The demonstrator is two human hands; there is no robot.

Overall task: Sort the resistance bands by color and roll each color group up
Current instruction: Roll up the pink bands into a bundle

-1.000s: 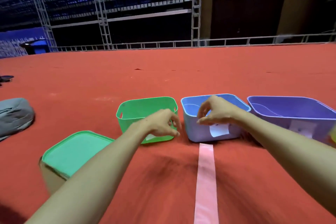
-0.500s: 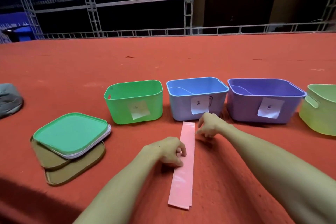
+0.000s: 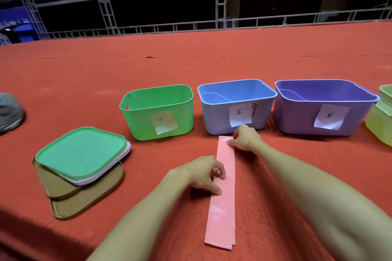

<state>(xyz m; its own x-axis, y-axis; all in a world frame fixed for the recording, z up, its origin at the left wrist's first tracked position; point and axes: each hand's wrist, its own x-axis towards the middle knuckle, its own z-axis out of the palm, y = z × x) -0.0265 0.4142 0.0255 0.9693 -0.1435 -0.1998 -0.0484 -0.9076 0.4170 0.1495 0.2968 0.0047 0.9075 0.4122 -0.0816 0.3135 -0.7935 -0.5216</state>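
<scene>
The pink band (image 3: 223,207) lies flat on the tabletop (image 3: 275,65), just before the blue bin (image 3: 214,116). Your right hand (image 3: 246,139) pinches its far end; your left hand (image 3: 201,174) pinches its left edge midway. Align the edges, then roll tightly from one end.

Bare forearms (image 3: 318,188), left hand (image 3: 201,174), right hand (image 3: 247,139)

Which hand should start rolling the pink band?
Right, probably. The right hand pinches the band at its far end, by the blue bin; the left hand holds it mid-length.
</scene>
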